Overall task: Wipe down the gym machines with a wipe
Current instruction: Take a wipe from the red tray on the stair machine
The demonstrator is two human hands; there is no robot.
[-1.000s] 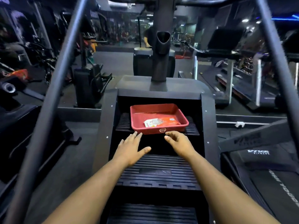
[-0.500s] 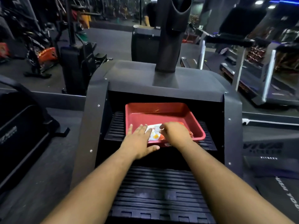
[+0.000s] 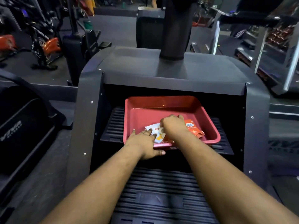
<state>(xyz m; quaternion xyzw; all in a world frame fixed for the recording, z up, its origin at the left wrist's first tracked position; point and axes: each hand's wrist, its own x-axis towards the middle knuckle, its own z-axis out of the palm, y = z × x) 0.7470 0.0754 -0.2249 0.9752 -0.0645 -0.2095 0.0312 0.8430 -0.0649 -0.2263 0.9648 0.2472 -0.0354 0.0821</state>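
I have both hands reaching into the red tray [image 3: 208, 125] that sits on an upper ribbed step [image 3: 113, 125] of the stair machine [image 3: 161, 73]. My left hand [image 3: 144, 143] lies flat over the near rim, fingers straight and spread, their tips resting on the white end of the wipes pack [image 3: 155, 129], thumb hanging outside the tray front. My right hand [image 3: 174, 125] is just beside it to the right, curled down over the middle of the pack; I cannot tell whether the fingers actually pinch it, since the knuckles hide them. The orange end of the pack shows past that hand on its right, close to the tray's right wall. Beyond both hands the tray floor is bare red. Below my wrists runs the next ribbed step [image 3: 161, 191]. The machine's hood overhangs the tray from above, with a thick black column [image 3: 174, 29] rising from it. A treadmill [image 3: 267, 50] stands well off to the right, and other gym machines [image 3: 48, 44] off to the left.
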